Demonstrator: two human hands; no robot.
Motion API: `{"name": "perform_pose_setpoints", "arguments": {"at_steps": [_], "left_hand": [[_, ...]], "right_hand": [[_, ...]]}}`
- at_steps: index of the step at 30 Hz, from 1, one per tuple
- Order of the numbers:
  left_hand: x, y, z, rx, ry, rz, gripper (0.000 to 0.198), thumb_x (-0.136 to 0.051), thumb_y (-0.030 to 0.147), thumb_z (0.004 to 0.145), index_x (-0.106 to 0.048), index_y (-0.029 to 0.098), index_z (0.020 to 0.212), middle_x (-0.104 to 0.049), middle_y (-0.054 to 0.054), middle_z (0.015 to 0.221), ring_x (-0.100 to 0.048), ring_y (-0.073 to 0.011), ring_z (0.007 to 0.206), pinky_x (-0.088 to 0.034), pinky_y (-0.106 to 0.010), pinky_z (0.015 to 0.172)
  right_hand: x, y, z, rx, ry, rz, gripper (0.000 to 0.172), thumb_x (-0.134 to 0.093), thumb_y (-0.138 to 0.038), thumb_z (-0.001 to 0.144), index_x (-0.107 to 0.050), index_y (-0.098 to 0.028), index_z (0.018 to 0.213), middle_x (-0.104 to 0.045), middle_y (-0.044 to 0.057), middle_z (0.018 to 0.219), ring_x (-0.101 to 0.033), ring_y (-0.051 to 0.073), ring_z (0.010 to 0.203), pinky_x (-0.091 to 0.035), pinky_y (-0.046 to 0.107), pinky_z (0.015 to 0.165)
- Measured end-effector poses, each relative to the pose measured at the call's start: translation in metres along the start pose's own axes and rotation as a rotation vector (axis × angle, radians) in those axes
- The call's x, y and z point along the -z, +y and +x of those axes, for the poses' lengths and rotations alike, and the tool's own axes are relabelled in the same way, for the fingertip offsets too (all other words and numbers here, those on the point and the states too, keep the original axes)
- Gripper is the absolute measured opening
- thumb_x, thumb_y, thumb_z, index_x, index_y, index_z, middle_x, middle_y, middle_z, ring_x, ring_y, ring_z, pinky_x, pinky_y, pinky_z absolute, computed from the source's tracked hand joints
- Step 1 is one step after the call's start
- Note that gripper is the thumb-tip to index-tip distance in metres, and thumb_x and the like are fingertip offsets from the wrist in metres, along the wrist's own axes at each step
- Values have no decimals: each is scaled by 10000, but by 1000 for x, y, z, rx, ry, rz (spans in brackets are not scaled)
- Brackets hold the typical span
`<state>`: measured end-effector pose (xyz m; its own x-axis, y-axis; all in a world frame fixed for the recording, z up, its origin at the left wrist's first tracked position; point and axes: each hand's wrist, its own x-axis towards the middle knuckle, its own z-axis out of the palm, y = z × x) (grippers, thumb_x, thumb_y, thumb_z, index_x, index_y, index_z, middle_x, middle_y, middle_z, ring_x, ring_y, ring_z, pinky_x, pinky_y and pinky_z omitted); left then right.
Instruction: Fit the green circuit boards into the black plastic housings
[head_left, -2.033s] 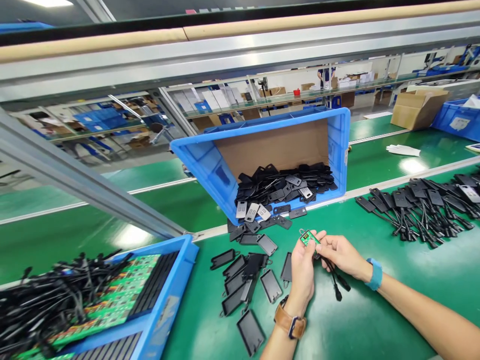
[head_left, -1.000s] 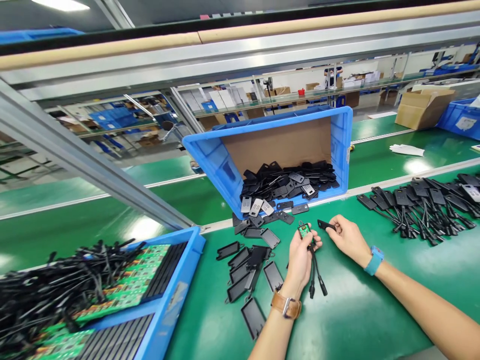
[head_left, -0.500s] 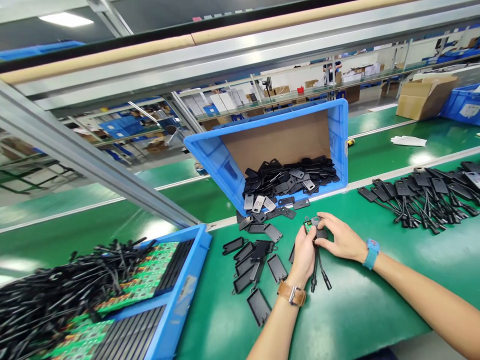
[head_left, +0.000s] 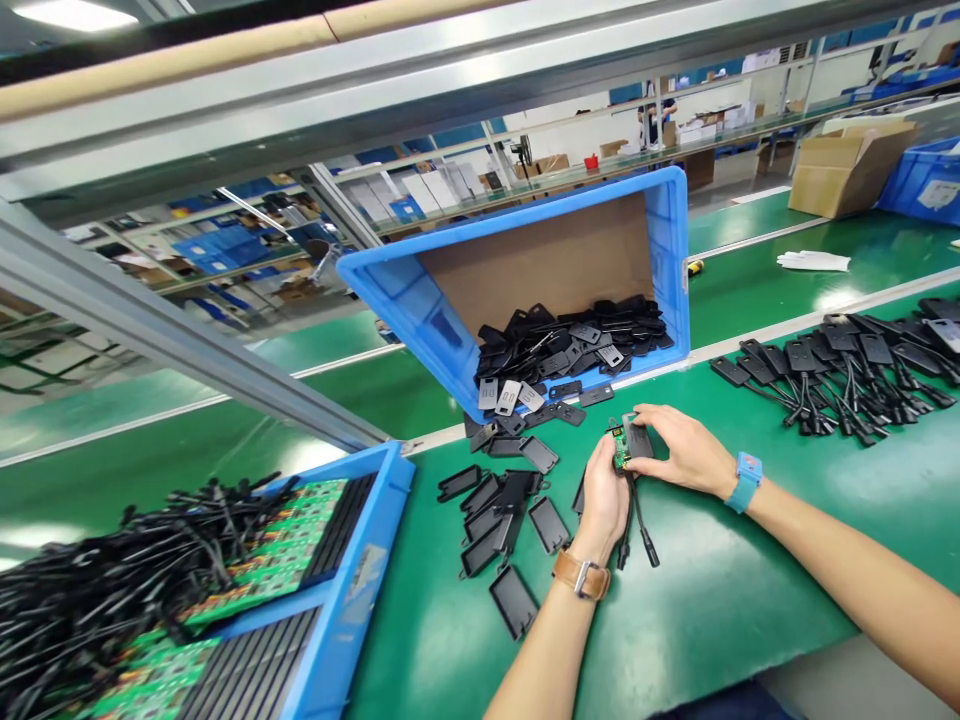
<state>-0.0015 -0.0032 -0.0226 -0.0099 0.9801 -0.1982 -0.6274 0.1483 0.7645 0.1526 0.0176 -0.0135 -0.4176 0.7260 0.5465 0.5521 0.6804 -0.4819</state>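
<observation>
Head view, left hand (head_left: 606,492) holding a green circuit board (head_left: 619,447), black cables (head_left: 649,549) trailing, right hand (head_left: 686,450) pinching a black cover (head_left: 640,439) beside it, narrow grip, over green table (head_left: 712,600).

Circuit board (head_left: 620,447) partly hidden, blue tray (head_left: 381,535) cut off

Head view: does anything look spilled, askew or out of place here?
The blue plastic bin is tipped, its mouth toward the person, and flat black plastic covers lie past its lower rim on the green tabletop, like a spill, though this may be deliberate. Also, a lone white glove lies at upper right.
</observation>
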Motion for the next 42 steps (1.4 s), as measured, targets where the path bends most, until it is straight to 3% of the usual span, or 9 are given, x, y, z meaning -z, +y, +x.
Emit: {"name": "perform_pose_setpoints", "arguments": {"at_steps": [5,10,18,24,29,32,35,38,42], "left_hand": [[-6,6,-5,66,-48,-42,340,-649,435,873,-711,128,1004,-727,-85,979,-647,-210,933,-483,-334,879],[-4,4,-5,61,6,-67,300,-668,419,864,-720,144,975,-726,-74,1045,-618,-222,1093,-458,-327,963],[-2,0,-6,75,-23,-10,352,-742,464,778,-688,156,940,-688,-32,853,-642,-204,874,-497,-342,860],[-4,1,-7,-21,-120,186,291,-752,310,794,-656,192,1042,-669,-21,962,-589,-129,764,-476,-275,811],[-1,2,-6,-39,-160,240,235,-698,344,847,-643,171,997,-633,-22,842,-564,-128,722,-471,-266,734],[1,5,-5,-39,-177,232,275,-702,373,842,-638,162,1006,-643,-53,934,-584,-141,775,-482,-277,751],[0,5,-6,-20,-196,236,332,-719,395,828,-631,168,1053,-640,-48,933,-572,-130,720,-485,-264,681],[-2,2,-10,12,-231,233,341,-726,377,830,-634,160,1076,-652,-55,923,-591,-136,728,-491,-261,679],[-5,-1,-12,33,-216,192,378,-767,342,801,-662,163,1117,-675,-90,1058,-630,-185,943,-498,-281,821]], "right_hand": [[5,1,1,19,71,-10,562,-749,-470,817,-564,-167,1253,-603,180,1305,-579,321,1207,-516,506,997],[2,-6,1,69,11,-2,573,-768,-454,801,-567,-161,1250,-623,179,1280,-576,321,1197,-515,501,994],[-5,-16,-1,39,-123,-52,569,-701,-457,859,-523,-149,1303,-575,173,1354,-522,326,1234,-489,512,1010],[-8,-17,-3,25,-136,-56,530,-689,-290,851,-514,-141,1328,-521,173,1417,-473,332,1286,-450,519,1047],[-5,-18,1,-53,-84,168,620,-709,-224,782,-484,-175,1358,-572,131,1339,-511,277,1240,-459,451,1047],[-7,-17,1,-173,-12,331,550,-645,-283,856,-483,-181,1372,-565,132,1340,-529,264,1225,-445,450,1054],[-14,-13,0,-385,18,571,407,-488,-399,974,-542,-189,1319,-627,125,1219,-654,211,923,-545,393,848],[-20,-9,1,-551,-53,885,481,-463,-577,961,-623,-171,1162,-630,27,769,-518,114,500,-450,254,476],[-22,-7,3,-648,-65,1182,523,-611,-661,844,-655,-159,983,-500,-39,619,-390,72,475,-336,190,426]]}}
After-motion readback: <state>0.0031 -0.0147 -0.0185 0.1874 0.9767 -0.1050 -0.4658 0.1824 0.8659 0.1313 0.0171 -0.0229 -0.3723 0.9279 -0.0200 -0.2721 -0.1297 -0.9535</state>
